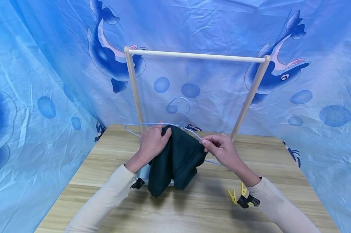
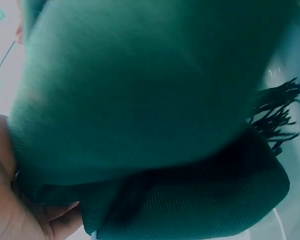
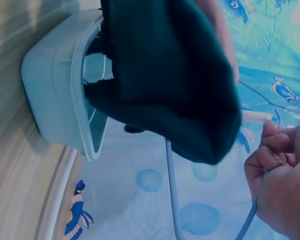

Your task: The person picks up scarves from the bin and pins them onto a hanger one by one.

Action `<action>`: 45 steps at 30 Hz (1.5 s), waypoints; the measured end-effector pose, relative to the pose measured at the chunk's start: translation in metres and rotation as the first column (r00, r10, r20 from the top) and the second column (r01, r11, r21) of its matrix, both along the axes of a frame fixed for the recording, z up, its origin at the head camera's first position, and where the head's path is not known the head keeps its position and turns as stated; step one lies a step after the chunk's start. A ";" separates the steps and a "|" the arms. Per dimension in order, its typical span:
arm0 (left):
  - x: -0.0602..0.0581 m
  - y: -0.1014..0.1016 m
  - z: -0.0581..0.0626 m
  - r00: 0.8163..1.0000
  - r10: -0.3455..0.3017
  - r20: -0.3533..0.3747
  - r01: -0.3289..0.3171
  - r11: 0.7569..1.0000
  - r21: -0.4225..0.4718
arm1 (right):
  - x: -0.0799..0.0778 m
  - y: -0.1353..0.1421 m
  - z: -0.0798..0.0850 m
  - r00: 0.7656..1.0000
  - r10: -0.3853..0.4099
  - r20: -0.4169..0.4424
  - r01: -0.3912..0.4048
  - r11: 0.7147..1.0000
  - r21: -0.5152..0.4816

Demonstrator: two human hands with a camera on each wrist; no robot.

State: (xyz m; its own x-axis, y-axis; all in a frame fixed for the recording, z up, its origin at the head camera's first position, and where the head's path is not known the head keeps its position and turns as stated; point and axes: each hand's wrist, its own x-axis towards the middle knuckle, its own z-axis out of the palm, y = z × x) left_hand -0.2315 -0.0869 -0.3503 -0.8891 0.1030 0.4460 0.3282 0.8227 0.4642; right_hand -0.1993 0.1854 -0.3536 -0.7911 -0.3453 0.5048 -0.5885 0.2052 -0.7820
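Observation:
A dark green scarf [image 1: 173, 161] with a fringe [image 2: 277, 117] hangs folded over the lower part of a pale blue wire hanger [image 1: 182, 124], whose hook points up. My left hand [image 1: 154, 142] grips the scarf and the hanger at the left, its thumb on the near face of the cloth. At the right my right hand [image 1: 222, 149] pinches the sloping wire of the hanger beside the scarf's edge. In the right wrist view, the scarf's fringed end dips toward the mouth of a light blue bin [image 3: 52, 85].
A rack with a white rail [image 1: 195, 56] and wooden posts stands behind the hands. Two yellow clothespins [image 1: 232, 196] lie on the wooden table [image 1: 105, 181] near the right wrist. A blue sheet with printed dolphins [image 1: 117, 61] encloses the table.

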 end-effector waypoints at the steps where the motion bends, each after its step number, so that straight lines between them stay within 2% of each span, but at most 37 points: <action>1: 0.001 0.000 0.000 1.000 -0.011 0.005 0.011 1.000 -0.021 | 0.000 0.000 0.000 1.000 -0.001 -0.001 0.001 1.000 -0.002; 8: 0.004 0.000 0.000 0.995 -0.101 -0.014 0.098 0.989 -0.111 | 0.000 0.000 0.006 1.000 -0.013 -0.008 0.013 1.000 -0.006; 10: 0.005 0.001 0.002 0.990 -0.141 -0.025 0.137 0.984 -0.117 | 0.001 0.000 0.009 1.000 -0.020 0.001 0.020 1.000 -0.003; 12: 0.005 0.003 0.003 0.976 -0.209 -0.054 0.202 0.972 -0.123 | 0.002 -0.001 0.011 1.000 -0.030 0.006 0.030 1.000 0.001; 14: 0.003 0.004 0.002 0.946 -0.299 -0.123 0.283 0.950 -0.132 | 0.003 -0.001 0.012 0.999 -0.032 0.006 0.032 0.999 0.001; 15: 0.003 0.005 0.002 0.923 -0.348 -0.164 0.327 0.935 -0.138 | 0.003 -0.002 0.012 0.999 -0.031 0.006 0.031 1.000 -0.002; 17: 0.001 0.007 0.001 0.865 -0.438 -0.245 0.410 0.898 -0.158 | 0.003 -0.003 0.012 0.999 -0.033 0.004 0.033 0.999 -0.005; 19: 0.000 0.007 -0.001 0.816 -0.494 -0.301 0.462 0.869 -0.175 | 0.002 -0.003 0.012 1.000 -0.028 0.006 0.028 1.000 -0.013; 20: 0.000 0.007 -0.001 0.801 -0.513 -0.308 0.482 0.858 -0.177 | 0.002 -0.003 0.012 1.000 -0.026 0.008 0.026 1.000 -0.016; 21: 0.000 0.006 -0.001 0.796 -0.525 -0.303 0.495 0.851 -0.174 | 0.001 -0.004 0.012 1.000 -0.025 0.009 0.025 1.000 -0.019; 23: 0.000 0.005 -0.002 0.799 -0.540 -0.263 0.519 0.841 -0.150 | 0.001 -0.004 0.013 1.000 -0.022 0.012 0.022 0.999 -0.025; 28: 0.001 0.003 -0.002 0.832 -0.541 -0.126 0.536 0.841 -0.073 | 0.001 -0.004 0.015 1.000 -0.022 0.017 0.023 0.999 -0.025; 33: -0.002 0.006 -0.002 0.852 -0.524 -0.013 0.517 0.844 -0.144 | -0.002 -0.002 0.014 1.000 -0.013 0.017 0.013 1.000 -0.017; 37: -0.005 0.010 0.000 0.858 -0.509 0.064 0.511 0.837 -0.195 | -0.007 0.000 0.014 1.000 -0.001 -0.001 0.001 1.000 -0.010; 41: -0.008 0.014 0.002 0.859 -0.508 0.064 0.510 0.836 -0.201 | -0.011 0.001 0.013 1.000 0.007 -0.005 -0.007 1.000 -0.008; 45: -0.011 0.015 0.001 0.854 -0.521 0.012 0.517 0.844 -0.145 | -0.016 0.002 0.011 1.000 0.014 0.009 -0.014 1.000 0.000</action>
State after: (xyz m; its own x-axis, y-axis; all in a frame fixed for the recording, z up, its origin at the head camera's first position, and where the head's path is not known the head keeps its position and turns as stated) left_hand -0.2428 -0.0716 -0.3497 -0.6766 0.6080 0.4154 0.7356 0.5836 0.3441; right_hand -0.2152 0.1878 -0.3426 -0.7905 -0.3567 0.4978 -0.5846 0.1972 -0.7870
